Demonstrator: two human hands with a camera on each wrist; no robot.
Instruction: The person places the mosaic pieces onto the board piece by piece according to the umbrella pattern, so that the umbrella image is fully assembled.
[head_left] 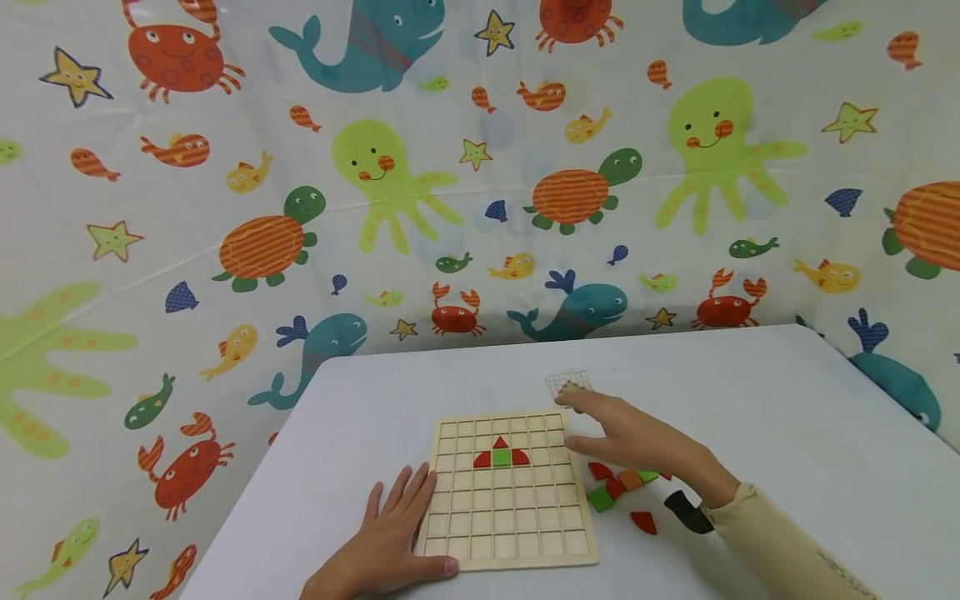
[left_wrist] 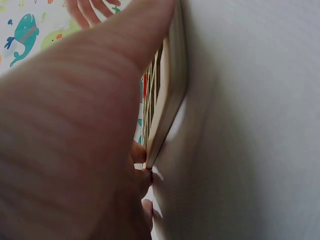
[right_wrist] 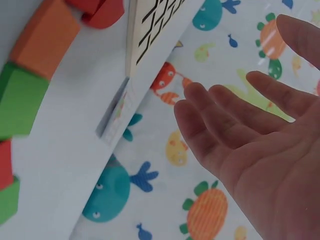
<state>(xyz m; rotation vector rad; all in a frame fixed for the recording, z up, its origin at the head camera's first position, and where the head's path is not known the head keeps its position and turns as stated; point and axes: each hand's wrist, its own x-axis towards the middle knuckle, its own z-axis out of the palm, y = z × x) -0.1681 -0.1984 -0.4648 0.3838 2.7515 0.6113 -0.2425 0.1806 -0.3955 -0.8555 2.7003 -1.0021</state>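
A wooden grid board (head_left: 504, 522) lies on the white table. In its upper part sit a green square block (head_left: 501, 457), a red triangle (head_left: 500, 443) above it, and red quarter-round blocks (head_left: 482, 460) on both sides. My left hand (head_left: 390, 533) rests at the board's lower left corner, fingers spread along the left edge and thumb by the front edge. Above the board's right edge my right hand (head_left: 633, 433) hovers, fingers loosely extended with nothing in them, as the right wrist view also shows. Behind its fingertips lies a small printed grid card (head_left: 566, 382), partly covered.
Right of the board lie several loose blocks: a green square (head_left: 601, 499), an orange block (head_left: 630, 480) and red quarter-rounds (head_left: 643, 522). A black object (head_left: 688, 512) is beside the right sleeve. A sea-animal curtain (head_left: 480, 208) hangs behind the table (head_left: 750, 392).
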